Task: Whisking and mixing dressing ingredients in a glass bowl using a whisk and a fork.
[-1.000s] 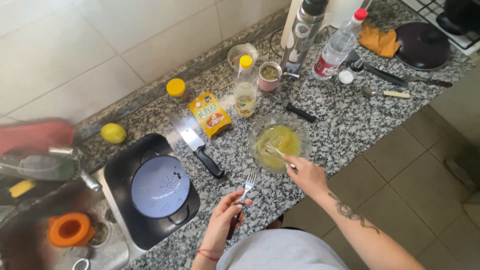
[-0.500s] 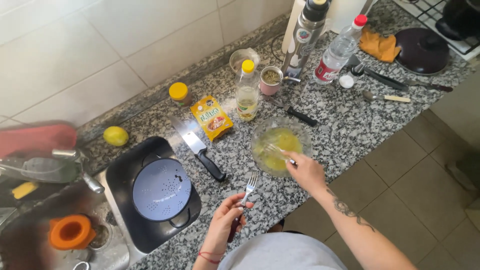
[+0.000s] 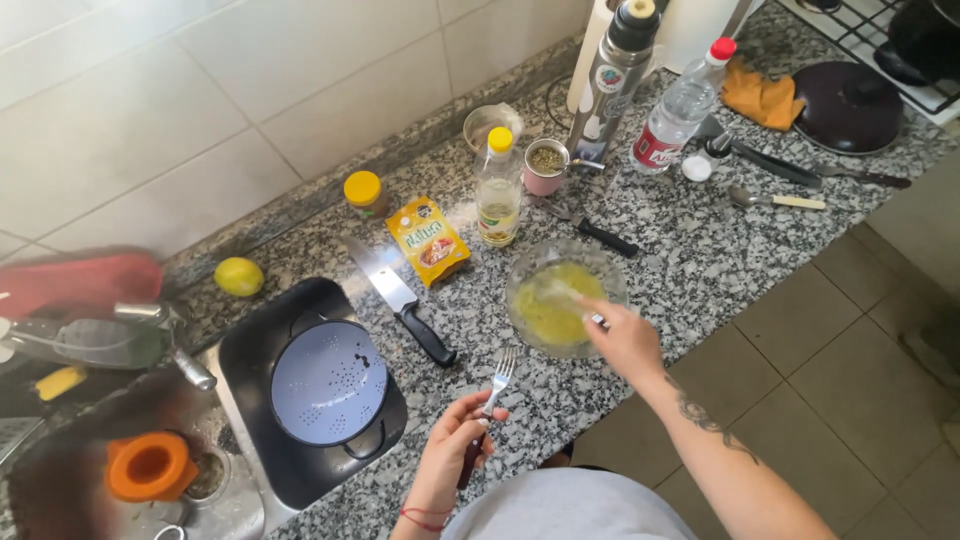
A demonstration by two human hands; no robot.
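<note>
A clear glass bowl [image 3: 520,283] of yellow liquid sits on the speckled granite counter [image 3: 690,250]. My right hand [image 3: 625,340] is at its near rim, gripping a metal utensil [image 3: 560,293] whose end is blurred inside the bowl. My left hand [image 3: 455,455] is lower, over the counter's front edge, holding a fork [image 3: 497,372] by its dark handle with the tines pointing up and away.
A kitchen knife [image 3: 400,298], yellow packet [image 3: 428,240], oil bottle [image 3: 498,190], pink cup [image 3: 546,166] and lemon [image 3: 239,276] lie behind. A blue colander [image 3: 328,381] rests on a black tray. The sink [image 3: 215,505] with an orange cup [image 3: 148,466] is left; stove and dark lid [image 3: 850,105] right.
The utensil in my right hand has shifted inside the bowl and is blurred. My left hand with the fork has stayed put.
</note>
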